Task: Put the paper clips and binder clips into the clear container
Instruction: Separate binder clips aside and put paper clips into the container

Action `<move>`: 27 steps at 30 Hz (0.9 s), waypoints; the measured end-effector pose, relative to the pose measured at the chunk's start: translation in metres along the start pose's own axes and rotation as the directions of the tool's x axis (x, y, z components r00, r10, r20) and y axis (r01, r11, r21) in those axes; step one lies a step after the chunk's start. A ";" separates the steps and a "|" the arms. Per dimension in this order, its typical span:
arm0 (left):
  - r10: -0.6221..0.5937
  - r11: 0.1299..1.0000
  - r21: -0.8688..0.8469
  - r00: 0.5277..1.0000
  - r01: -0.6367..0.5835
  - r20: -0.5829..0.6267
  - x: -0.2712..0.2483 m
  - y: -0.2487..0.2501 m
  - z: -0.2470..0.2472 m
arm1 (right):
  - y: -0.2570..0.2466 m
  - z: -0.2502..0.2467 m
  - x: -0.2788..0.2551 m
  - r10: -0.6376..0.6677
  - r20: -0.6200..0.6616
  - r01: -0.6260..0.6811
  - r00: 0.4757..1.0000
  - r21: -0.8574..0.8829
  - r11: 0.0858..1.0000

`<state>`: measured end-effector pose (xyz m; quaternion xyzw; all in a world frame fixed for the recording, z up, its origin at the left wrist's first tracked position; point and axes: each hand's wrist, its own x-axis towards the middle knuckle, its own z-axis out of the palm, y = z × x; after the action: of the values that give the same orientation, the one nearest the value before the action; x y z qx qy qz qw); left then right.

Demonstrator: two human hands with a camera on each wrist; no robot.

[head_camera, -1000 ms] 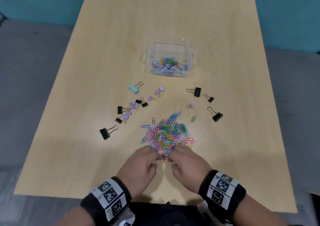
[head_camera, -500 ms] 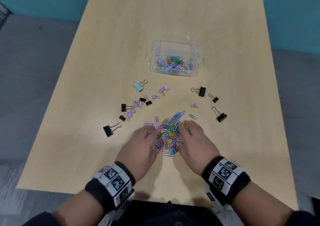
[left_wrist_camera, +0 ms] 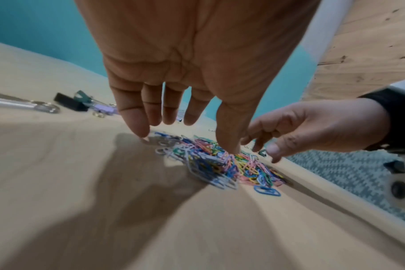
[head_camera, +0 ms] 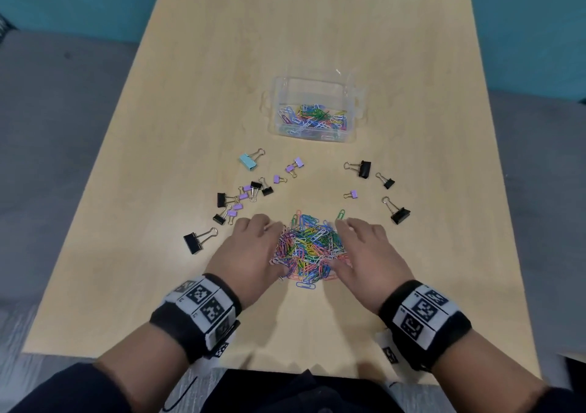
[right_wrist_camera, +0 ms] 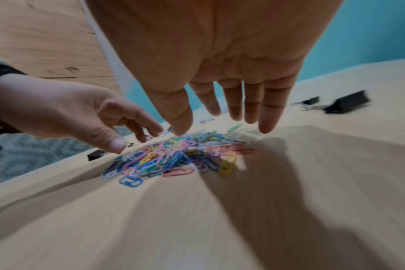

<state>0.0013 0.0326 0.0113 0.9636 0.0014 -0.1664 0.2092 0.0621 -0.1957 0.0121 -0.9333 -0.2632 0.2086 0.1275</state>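
Paper clips [head_camera: 309,249] heaped between left hand [head_camera: 245,255] and right hand [head_camera: 369,255], both palm-down, fingers loosely extended

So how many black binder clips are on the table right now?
8 black binder clips: five left of the paper clip pile at; three to its right at. Smaller ones could hide under the left hand or right hand.
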 end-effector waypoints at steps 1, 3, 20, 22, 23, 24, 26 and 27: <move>-0.012 1.000 -0.002 1.000 0.012 0.005 -0.002 0.001 0.001 | 0.000 -0.001 -0.001 0.055 0.024 -0.055 0.998 -0.012 0.998; 0.000 1.000 0.020 1.000 -0.001 0.030 0.000 0.008 0.003 | -0.007 0.001 0.002 0.084 0.070 -0.079 0.994 -0.063 0.995; -0.045 0.998 -0.042 0.996 0.041 -0.075 0.036 0.023 0.012 | -0.027 -0.001 0.028 -0.006 0.035 0.009 0.999 -0.108 0.994; -0.072 0.994 -0.091 0.994 0.065 -0.078 0.037 0.024 0.010 | -0.026 -0.002 0.029 -0.006 0.022 0.008 1.000 -0.105 0.994; -0.083 0.990 -0.120 0.994 0.074 -0.077 0.036 0.024 0.008 | -0.026 -0.003 0.029 -0.007 0.023 0.009 1.000 -0.096 0.995; -0.095 0.985 -0.148 0.993 0.084 -0.074 0.036 0.025 0.006 | -0.026 -0.004 0.029 -0.005 0.020 0.006 1.000 -0.080 0.997; -0.124 0.974 -0.199 0.991 0.110 -0.057 0.036 0.025 0.002 | -0.026 -0.007 0.030 0.026 0.038 -0.025 0.999 -0.029 0.999; -0.136 0.966 -0.226 0.990 0.123 -0.042 0.036 0.025 0.001 | -0.026 -0.009 0.031 0.050 0.055 -0.051 0.997 0.006 0.999</move>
<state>0.0368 0.0072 0.0088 0.9363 0.0890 -0.1510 0.3043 0.0783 -0.1581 0.0188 -0.9330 -0.2421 0.2384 0.1184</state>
